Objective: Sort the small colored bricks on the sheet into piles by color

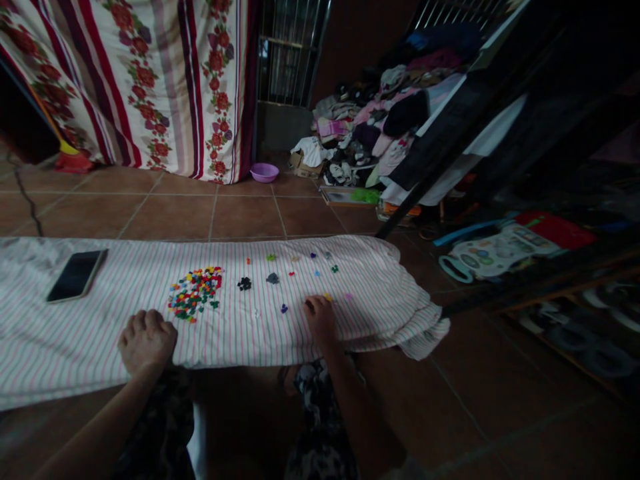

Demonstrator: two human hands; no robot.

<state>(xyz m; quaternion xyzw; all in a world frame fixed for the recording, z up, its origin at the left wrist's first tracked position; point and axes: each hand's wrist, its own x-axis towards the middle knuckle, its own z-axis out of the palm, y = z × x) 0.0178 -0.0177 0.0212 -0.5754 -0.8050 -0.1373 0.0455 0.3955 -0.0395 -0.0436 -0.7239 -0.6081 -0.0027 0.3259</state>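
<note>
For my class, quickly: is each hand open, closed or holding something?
Left hand: curled on the cloth; grip cannot be told.
Right hand: by yellow pieces; grip cannot be told.

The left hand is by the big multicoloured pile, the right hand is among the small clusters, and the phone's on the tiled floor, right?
Not quite: the head view shows the phone on the striped cloth, not the tiled floor. The left hand is by the multicoloured pile and the right hand among the small clusters.

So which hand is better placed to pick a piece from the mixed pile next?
Probably the left: the left hand rests on the striped cloth close to the mixed pile, while the right hand is farther off, beside the yellow pieces.
</note>
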